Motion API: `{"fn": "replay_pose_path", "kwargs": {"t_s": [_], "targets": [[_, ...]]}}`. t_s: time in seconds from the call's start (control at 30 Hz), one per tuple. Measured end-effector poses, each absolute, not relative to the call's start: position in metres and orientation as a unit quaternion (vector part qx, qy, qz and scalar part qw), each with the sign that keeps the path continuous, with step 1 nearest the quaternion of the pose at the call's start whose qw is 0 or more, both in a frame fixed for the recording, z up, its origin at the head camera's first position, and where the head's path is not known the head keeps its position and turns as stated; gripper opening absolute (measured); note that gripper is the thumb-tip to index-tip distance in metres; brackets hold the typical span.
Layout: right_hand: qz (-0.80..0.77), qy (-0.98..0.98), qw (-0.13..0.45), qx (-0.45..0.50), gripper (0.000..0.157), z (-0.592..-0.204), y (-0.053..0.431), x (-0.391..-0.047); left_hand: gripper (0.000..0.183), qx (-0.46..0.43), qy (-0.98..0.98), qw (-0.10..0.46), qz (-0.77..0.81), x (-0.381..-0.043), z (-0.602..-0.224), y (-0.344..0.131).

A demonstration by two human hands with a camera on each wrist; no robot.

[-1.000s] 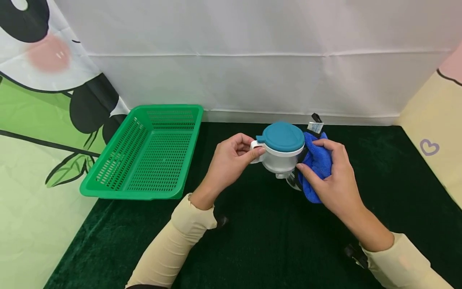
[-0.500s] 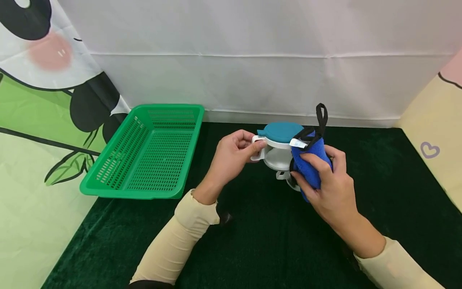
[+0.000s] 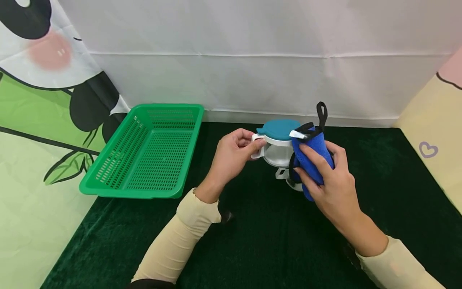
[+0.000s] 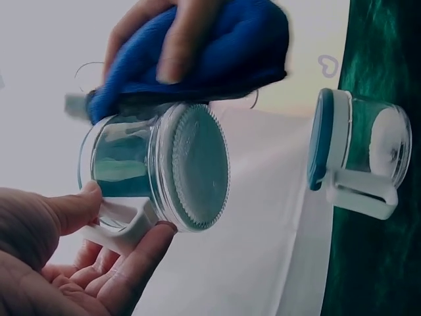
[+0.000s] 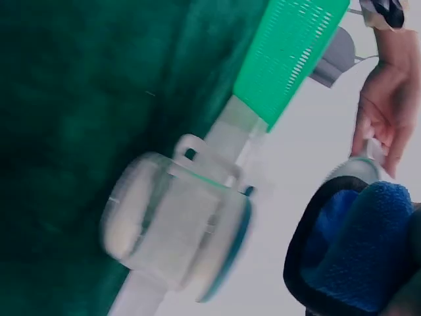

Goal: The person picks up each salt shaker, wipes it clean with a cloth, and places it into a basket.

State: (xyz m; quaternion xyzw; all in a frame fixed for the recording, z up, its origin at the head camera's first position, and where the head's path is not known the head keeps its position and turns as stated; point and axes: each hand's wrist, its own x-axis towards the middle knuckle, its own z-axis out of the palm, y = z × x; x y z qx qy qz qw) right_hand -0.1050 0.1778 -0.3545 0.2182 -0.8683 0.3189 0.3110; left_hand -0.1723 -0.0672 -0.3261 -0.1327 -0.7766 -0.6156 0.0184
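My left hand [image 3: 231, 158] pinches the white handle [image 4: 125, 227] of a clear seasoning jar [image 3: 277, 156] with a teal lid [image 3: 278, 128], held up off the table. A blue cloth [image 3: 313, 156] with black edging, a white tag and a black loop is gripped by my right hand [image 3: 335, 188]. The cloth lies against the right side of the held jar and covers part of it. A second, similar jar [image 4: 368, 145] with white contents stands on the table beyond; in the head view the held jar and the cloth mostly hide it.
A green plastic basket [image 3: 159, 156] with perforated sides stands on the left of the dark green tablecloth [image 3: 260, 241]. A white backdrop [image 3: 231, 80] hangs behind the table, with printed panels at both sides.
My right hand has turned and brought the cloth leftward over the jar's near right side, its black loop now upright. The held jar has tilted and risen slightly. The basket has not moved.
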Motion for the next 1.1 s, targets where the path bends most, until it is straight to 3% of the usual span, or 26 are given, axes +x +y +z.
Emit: {"fn": "replay_pose_path", "kwargs": {"t_s": [0.2,0.47,0.63,0.9,1.1], "targets": [[0.330,-0.872,0.299,0.202,0.068,-0.362,0.184,-0.112,0.023,-0.126,-0.780,0.018,-0.613,-0.174,-0.327,-0.070],[0.315,-0.863,0.329,0.221,0.068,-0.360,0.180,-0.114,0.026,-0.122,-0.775,0.005,-0.620,-0.176,-0.329,-0.064],[0.287,-0.876,0.304,0.241,0.068,-0.377,0.182,-0.110,0.025,-0.117,-0.768,0.012,-0.629,-0.178,-0.325,-0.065],[0.298,-0.861,0.334,0.243,0.069,-0.358,0.182,-0.118,0.022,-0.131,-0.770,-0.045,-0.622,-0.179,-0.325,-0.064],[0.258,-0.879,0.288,0.279,0.072,-0.367,0.180,-0.112,0.023,-0.130,-0.766,-0.023,-0.629,-0.181,-0.321,-0.065]]}}
